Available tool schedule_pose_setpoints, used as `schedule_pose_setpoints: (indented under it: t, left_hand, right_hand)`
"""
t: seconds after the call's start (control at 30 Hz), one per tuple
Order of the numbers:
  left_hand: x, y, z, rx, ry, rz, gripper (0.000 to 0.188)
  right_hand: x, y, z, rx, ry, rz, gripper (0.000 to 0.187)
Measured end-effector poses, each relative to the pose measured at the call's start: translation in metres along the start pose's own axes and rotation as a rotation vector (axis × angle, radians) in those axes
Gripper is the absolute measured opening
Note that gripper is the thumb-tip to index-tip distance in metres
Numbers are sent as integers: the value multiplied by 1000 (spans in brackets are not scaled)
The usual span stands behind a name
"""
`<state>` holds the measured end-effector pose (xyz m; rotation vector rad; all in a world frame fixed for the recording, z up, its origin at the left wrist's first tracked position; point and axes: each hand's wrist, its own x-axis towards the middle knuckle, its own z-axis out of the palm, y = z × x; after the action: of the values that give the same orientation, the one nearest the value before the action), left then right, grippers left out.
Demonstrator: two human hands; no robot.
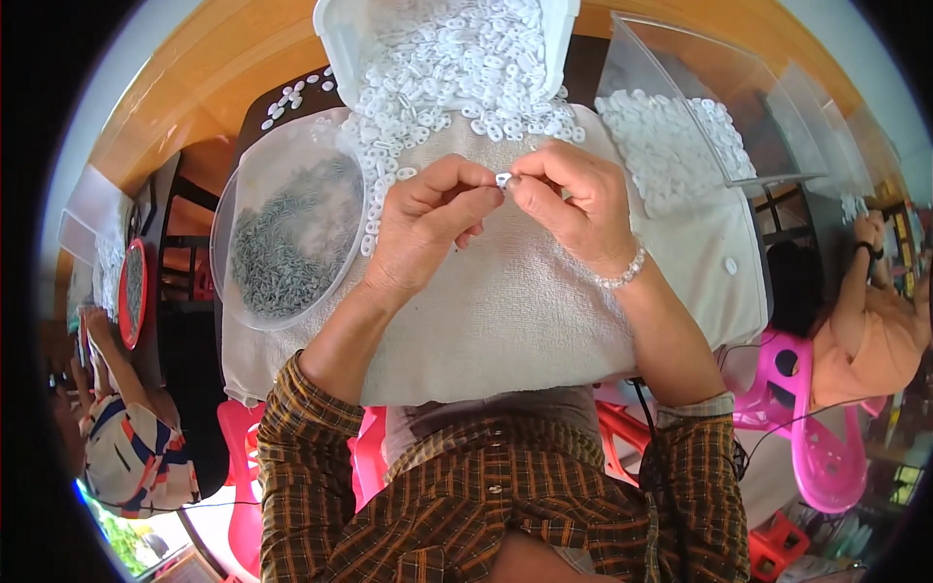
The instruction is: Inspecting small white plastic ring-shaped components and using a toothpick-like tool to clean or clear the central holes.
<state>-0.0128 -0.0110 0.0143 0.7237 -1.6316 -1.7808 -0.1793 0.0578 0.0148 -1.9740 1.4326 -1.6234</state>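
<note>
Over the middle of the cloth, my left hand (425, 222) pinches a small white plastic piece (503, 180) between thumb and forefinger. My right hand (581, 206), with a beaded bracelet at the wrist, closes its thumb and fingertips on the same piece from the other side. Whether a screw is also between the fingers is too small to tell. Beyond both hands, loose white oval pieces with holes (384, 146) spill from a white tub (324, 39). Left of my left hand lies a round clear tray (222, 257) holding many small grey screws (282, 253).
A pale towel (505, 330) covers the table. At right, a clear bin (671, 49) lies tipped with white pieces (671, 146) pouring out. One white piece (731, 265) lies alone. People work at both sides, near a pink chair (807, 418) and a red tray (133, 291).
</note>
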Motion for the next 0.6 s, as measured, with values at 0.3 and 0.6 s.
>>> schedule_pose_setpoints:
  t: [0.3,0.6]
  left_hand:
    - [-3,-4,-3,24,48,18,2]
    - [-28,16,-58,894,166,450,10]
  right_hand:
    - [1,0,9,-67,3,-61,2]
    - [-1,-3,9,-215,38,-160,4]
